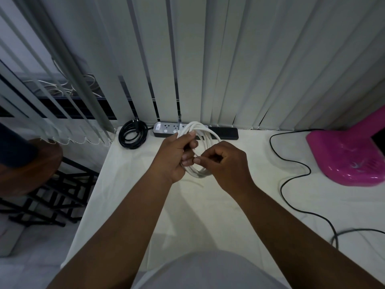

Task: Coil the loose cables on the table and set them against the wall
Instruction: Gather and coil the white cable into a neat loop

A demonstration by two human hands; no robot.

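Note:
A white cable point(205, 133), wound into a coil of several loops, is held above the middle of the white table point(145, 205). My left hand point(174, 158) grips the coil's left side. My right hand point(226, 161) pinches the cable at the coil's lower right, fingertips touching those of the left. A short loose end of the white cable hangs below the coil. A black cable point(132, 134) lies coiled at the table's back left by the blinds. Another black cable point(291, 178) snakes loose across the right of the table.
A power strip point(166, 129) lies along the back edge under the vertical blinds point(229, 59). A pink object point(345, 157) stands at the right. A brown stool point(31, 163) and black frame sit left of the table, beyond its edge.

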